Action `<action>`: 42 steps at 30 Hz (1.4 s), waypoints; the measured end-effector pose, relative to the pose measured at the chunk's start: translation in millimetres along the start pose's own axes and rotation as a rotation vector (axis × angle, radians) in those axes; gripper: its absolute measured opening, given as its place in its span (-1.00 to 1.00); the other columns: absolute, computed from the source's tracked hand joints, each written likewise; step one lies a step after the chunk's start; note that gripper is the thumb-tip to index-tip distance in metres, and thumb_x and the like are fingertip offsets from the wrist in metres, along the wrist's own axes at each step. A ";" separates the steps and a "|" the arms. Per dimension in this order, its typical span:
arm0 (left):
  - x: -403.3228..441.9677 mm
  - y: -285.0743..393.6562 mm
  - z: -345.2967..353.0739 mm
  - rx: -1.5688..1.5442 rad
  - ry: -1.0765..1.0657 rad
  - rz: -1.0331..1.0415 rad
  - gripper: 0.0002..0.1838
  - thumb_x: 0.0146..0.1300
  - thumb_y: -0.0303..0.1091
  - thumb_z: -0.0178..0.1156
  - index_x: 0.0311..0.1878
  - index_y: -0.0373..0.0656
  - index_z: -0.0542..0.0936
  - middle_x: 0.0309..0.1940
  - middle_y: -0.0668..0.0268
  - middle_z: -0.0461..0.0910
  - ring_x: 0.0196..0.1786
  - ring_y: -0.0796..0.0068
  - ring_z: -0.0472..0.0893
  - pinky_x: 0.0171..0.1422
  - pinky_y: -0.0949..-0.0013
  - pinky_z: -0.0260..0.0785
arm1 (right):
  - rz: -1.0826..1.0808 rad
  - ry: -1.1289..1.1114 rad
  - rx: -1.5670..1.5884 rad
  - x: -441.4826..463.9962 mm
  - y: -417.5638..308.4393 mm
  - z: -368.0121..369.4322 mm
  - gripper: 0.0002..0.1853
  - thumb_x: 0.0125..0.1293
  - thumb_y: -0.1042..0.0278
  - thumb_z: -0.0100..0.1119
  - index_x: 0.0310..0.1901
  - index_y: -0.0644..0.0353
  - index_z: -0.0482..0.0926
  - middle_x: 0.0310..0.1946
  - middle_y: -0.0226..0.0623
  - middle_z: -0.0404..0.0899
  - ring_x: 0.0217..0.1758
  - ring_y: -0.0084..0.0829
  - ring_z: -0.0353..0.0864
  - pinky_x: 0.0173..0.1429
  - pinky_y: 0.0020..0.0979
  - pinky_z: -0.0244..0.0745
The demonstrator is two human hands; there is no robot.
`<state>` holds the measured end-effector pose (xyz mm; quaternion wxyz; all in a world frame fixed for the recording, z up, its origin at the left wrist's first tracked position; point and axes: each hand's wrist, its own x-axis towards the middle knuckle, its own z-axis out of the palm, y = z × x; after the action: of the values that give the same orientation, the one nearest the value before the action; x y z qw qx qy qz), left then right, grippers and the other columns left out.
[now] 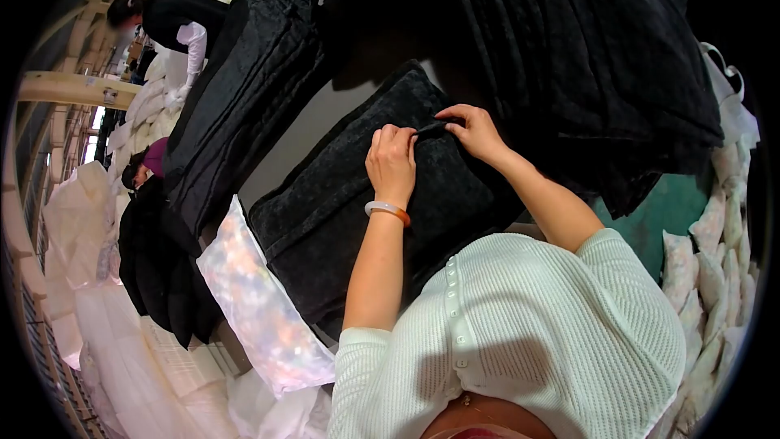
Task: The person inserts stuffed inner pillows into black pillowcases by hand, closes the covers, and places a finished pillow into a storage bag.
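Note:
A black velvety cushion cover (349, 219) lies in front of me, plump as if filled, with a flap or seam running along its length. My left hand (391, 161), a bangle on its wrist, pinches the fabric edge at this seam. Just to the right, my right hand (475, 133) grips the same edge between thumb and fingers. The strip between both hands is slightly lifted. Under the cover's left side rests a pale multicoloured pillow (264, 305), partly hidden by it.
Stacks of folded black fabric stand at the left (244, 106) and at the upper right (585, 57). Two people work at the far left, one in a black vest (183, 20). Patterned pillows (703, 276) are piled at right; translucent plastic sheeting (138, 358) lies lower left.

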<state>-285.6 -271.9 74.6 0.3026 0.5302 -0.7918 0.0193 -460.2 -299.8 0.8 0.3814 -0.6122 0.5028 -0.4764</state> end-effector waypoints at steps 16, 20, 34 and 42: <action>22.5 -6.9 2.8 0.239 -0.416 0.403 -0.61 0.15 -0.48 0.09 0.02 0.06 0.69 0.41 0.37 0.34 0.41 0.35 0.33 0.45 0.15 0.16 | -0.032 0.081 -0.034 -0.7 12.1 3.4 -0.83 0.20 0.45 0.23 -0.19 0.27 0.71 -0.26 -0.10 0.65 -0.16 -0.10 0.65 -0.06 -0.26 0.51; 18.2 -9.1 4.0 0.235 -0.442 0.407 -0.57 0.17 -0.50 0.05 0.08 0.06 0.66 0.37 0.38 0.39 0.41 0.35 0.33 0.45 0.15 0.16 | 0.007 0.067 -0.024 -0.1 12.1 3.0 -0.83 0.20 0.45 0.23 -0.20 0.28 0.71 -0.25 -0.10 0.66 -0.14 -0.13 0.66 -0.05 -0.29 0.51; 19.6 -3.0 14.4 0.128 -0.316 0.358 -0.80 0.13 -0.32 0.30 -0.17 -0.10 0.73 0.11 0.36 0.61 0.23 0.34 0.50 0.31 0.22 0.27 | 0.059 0.044 0.124 3.4 22.3 10.2 -0.82 0.20 0.46 0.23 -0.19 0.30 0.71 -0.22 -0.12 0.69 -0.13 -0.21 0.69 -0.03 -0.36 0.52; 21.3 7.0 30.4 0.199 -0.220 0.280 -0.94 0.13 -0.41 0.27 -0.37 -0.16 0.68 -0.05 0.36 0.68 0.17 0.36 0.56 0.26 0.18 0.30 | 0.067 0.144 0.228 -3.4 18.7 18.4 -0.83 0.20 0.47 0.21 -0.21 0.30 0.71 -0.27 -0.14 0.68 -0.17 -0.22 0.68 -0.06 -0.37 0.51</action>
<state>-310.9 -297.1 62.5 0.1545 0.4412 -0.8803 0.0814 -447.3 -300.5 -22.3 0.4270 -0.5122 0.4916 -0.5601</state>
